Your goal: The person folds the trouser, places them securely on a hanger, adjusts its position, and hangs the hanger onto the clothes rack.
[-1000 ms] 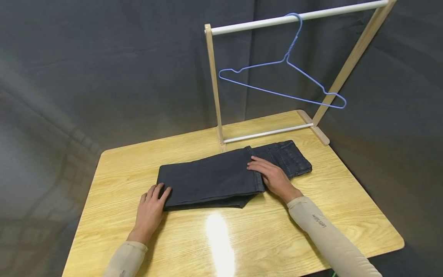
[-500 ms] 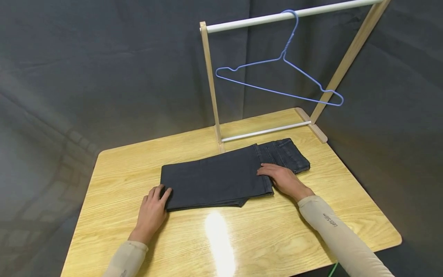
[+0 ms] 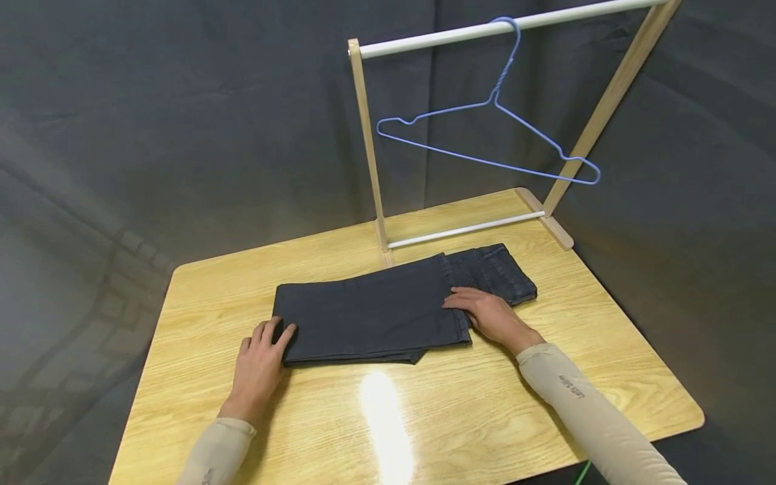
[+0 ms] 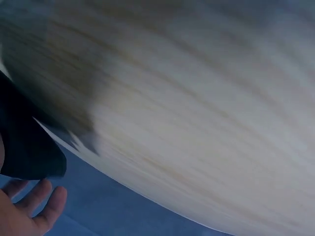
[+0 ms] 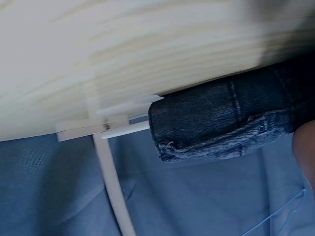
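Note:
Folded dark jeans lie across the table, with the leg doubled back over the upper part and the waistband end sticking out to the right. My left hand touches the folded left end, fingers loosely bent at its edge. In the left wrist view the fingers show just beyond the dark cloth. Over the leg's hem lies my right hand, its fingers fairly straight on the cloth and its thumb hidden. The right wrist view has the jeans' denim end, with only a sliver of hand beside it.
Behind the jeans stands a wooden rack with a white top rail and a low white bar. A blue wire hanger hangs from the rail. The wood-grain table has rounded corners; dark curtains surround it.
The hem and my right hand have shifted right, then slightly back left. The jeans and my left hand have moved a little left in the last half second.

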A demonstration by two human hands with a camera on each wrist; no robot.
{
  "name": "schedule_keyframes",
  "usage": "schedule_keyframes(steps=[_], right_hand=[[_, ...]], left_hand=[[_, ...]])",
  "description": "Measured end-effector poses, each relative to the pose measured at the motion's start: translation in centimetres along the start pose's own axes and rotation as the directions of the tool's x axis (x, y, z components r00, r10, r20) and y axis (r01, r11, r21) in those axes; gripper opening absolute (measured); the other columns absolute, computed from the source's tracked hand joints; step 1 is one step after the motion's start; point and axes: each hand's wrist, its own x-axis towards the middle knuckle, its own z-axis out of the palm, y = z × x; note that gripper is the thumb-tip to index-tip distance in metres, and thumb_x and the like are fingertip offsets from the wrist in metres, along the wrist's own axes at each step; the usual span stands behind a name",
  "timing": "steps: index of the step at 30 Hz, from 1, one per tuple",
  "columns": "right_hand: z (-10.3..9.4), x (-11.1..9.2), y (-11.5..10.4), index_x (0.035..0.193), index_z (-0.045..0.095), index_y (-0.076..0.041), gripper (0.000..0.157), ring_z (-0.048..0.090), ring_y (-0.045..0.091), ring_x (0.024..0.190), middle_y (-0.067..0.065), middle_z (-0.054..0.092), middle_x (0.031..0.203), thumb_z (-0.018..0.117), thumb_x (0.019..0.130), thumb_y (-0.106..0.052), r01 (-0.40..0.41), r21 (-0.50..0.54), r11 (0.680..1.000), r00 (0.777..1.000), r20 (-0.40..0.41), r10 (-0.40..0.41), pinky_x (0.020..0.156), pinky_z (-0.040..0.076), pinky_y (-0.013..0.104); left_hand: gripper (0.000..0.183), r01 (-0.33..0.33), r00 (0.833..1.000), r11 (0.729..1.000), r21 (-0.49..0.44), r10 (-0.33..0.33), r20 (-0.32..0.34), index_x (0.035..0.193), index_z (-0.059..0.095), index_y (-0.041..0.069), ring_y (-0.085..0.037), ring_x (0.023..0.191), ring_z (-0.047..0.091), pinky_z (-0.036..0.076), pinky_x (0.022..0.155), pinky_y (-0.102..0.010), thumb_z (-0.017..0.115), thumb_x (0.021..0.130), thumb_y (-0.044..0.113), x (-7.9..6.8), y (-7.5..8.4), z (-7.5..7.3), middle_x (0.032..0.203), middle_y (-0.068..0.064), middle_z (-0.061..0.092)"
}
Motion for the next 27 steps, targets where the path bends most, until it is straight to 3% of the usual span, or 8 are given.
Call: schedule_keyframes(steps=[6,12,15,19,22,27], right_hand=[[0.8,1.2,-1.0,0.123,0.064,-0.029,0.042,0.054,0.019,0.127,0.0,0.06,0.133,0.061,0.09,-0.003,0.076,0.003,0.997,0.997,0.003,-0.076,0.087,0.054,0.038],[1.0,2.1,-1.5,0.12,0.066,-0.028,0.039,0.054,0.018,0.126,-0.001,0.061,0.13,0.061,0.09,-0.004,0.096,0.01,0.995,0.995,-0.008,-0.096,0.091,0.053,0.039],[0.9,2.1,-1.6,0.121,0.066,-0.026,0.039,0.054,0.019,0.126,0.0,0.062,0.13,0.059,0.091,-0.001,0.099,0.021,0.995,0.995,-0.008,-0.099,0.093,0.052,0.04],[0.9,2.0,-1.6,0.123,0.064,-0.025,0.045,0.053,0.019,0.128,-0.001,0.061,0.132,0.056,0.09,0.006,0.107,0.028,0.994,0.994,-0.011,-0.106,0.097,0.05,0.04],[0.8,1.9,-1.7,0.124,0.063,-0.026,0.051,0.052,0.019,0.128,-0.003,0.06,0.132,0.055,0.088,0.01,0.108,0.024,0.994,0.993,-0.048,-0.107,0.096,0.051,0.04],[0.3,2.0,-1.6,0.125,0.063,-0.026,0.055,0.053,0.021,0.127,-0.003,0.06,0.133,0.055,0.086,0.012,0.109,0.018,0.994,0.979,-0.175,-0.104,0.085,0.054,0.038]], left_hand=[[0.063,0.029,1.0,1.0,0.01,-0.029,-0.006,0.13,0.055,0.019,-0.038,0.119,0.047,0.045,0.078,-0.052,0.073,0.072,0.001,-1.7,-1.3,0.0,0.133,-0.019,0.047],[0.07,0.095,0.994,0.995,-0.015,-0.094,0.061,0.135,0.051,0.017,-0.038,0.12,0.045,0.045,0.077,-0.052,0.074,0.07,0.005,-2.8,-1.9,0.3,0.134,-0.019,0.044],[0.074,0.169,0.981,0.984,-0.049,-0.164,0.1,0.138,0.046,0.017,-0.041,0.116,0.049,0.046,0.076,-0.054,0.074,0.07,0.007,-2.8,-1.6,0.1,0.135,-0.022,0.043],[0.076,0.296,0.944,0.95,-0.101,-0.274,0.183,0.143,0.037,0.019,-0.045,0.107,0.057,0.049,0.069,-0.055,0.068,0.075,0.007,-2.9,-1.0,-0.2,0.131,-0.026,0.05],[0.077,0.344,0.921,0.935,-0.092,-0.316,0.228,0.145,0.034,0.02,-0.046,0.107,0.057,0.049,0.066,-0.056,0.066,0.076,0.005,-2.8,-0.6,-0.3,0.125,-0.025,0.056],[0.083,0.313,0.931,0.949,-0.045,-0.297,0.213,0.145,0.035,0.023,-0.045,0.107,0.058,0.049,0.07,-0.057,0.072,0.072,0.005,-2.4,-0.1,-0.2,0.121,-0.024,0.057]])
